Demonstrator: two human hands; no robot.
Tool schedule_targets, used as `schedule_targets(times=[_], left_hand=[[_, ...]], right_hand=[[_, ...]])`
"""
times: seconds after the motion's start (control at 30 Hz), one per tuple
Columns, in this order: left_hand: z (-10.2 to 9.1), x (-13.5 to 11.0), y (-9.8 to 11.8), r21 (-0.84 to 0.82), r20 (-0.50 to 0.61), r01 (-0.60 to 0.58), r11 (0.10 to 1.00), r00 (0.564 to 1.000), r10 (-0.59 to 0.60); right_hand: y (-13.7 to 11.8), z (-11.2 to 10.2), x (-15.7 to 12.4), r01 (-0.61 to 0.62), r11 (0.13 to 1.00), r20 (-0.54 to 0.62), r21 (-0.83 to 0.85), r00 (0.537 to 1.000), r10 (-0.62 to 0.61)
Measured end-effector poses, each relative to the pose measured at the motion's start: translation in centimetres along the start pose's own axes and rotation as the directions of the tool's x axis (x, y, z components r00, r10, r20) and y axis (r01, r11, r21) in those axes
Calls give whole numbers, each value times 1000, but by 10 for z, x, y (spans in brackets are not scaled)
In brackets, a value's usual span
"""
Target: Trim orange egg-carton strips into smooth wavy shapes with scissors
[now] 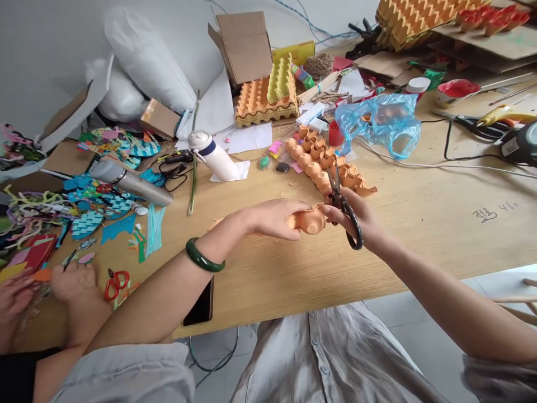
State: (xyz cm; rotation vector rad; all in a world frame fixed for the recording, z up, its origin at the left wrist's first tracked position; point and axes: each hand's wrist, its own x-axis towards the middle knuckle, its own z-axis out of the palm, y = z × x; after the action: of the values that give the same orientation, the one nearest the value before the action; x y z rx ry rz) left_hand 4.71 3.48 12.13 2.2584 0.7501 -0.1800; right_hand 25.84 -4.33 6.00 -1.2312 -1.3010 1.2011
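Observation:
Between my two hands, just above the table, is a small orange piece of egg carton point(311, 222) with rounded cups. My left hand point(280, 219), with a green bangle on its wrist, is closed on the piece's left end. Black-handled scissors point(353, 221) are in my right hand point(354, 215), blades pointing up and away from me. The right fingertips also touch the right end of the piece. Right behind my hands lies a longer orange egg carton strip point(312, 159) with two rows of cups.
A white bottle point(212, 154) and a steel flask point(134, 182) lie at left. Egg trays point(266, 101) are stacked at the back, near a blue plastic bag point(381, 123). A phone point(200, 305) lies by the front edge. Another person's hands point(75, 282) work beside red scissors point(115, 284).

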Motion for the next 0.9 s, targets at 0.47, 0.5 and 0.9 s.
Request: schedule_targets(times=[0.47, 0.5, 0.9], left_hand=[[17, 19, -14, 255, 23, 20, 967, 999, -27], [19, 17, -17, 233, -42, 1, 973, 999, 9], [93, -39, -20, -957, -144, 39, 286, 794, -590]], right_hand=[[41, 0, 15, -243, 911, -38, 332, 962, 270], [44, 0, 17, -270, 881, -48, 389, 949, 312], [50, 2, 31, -281, 732, -7, 620, 931, 364]])
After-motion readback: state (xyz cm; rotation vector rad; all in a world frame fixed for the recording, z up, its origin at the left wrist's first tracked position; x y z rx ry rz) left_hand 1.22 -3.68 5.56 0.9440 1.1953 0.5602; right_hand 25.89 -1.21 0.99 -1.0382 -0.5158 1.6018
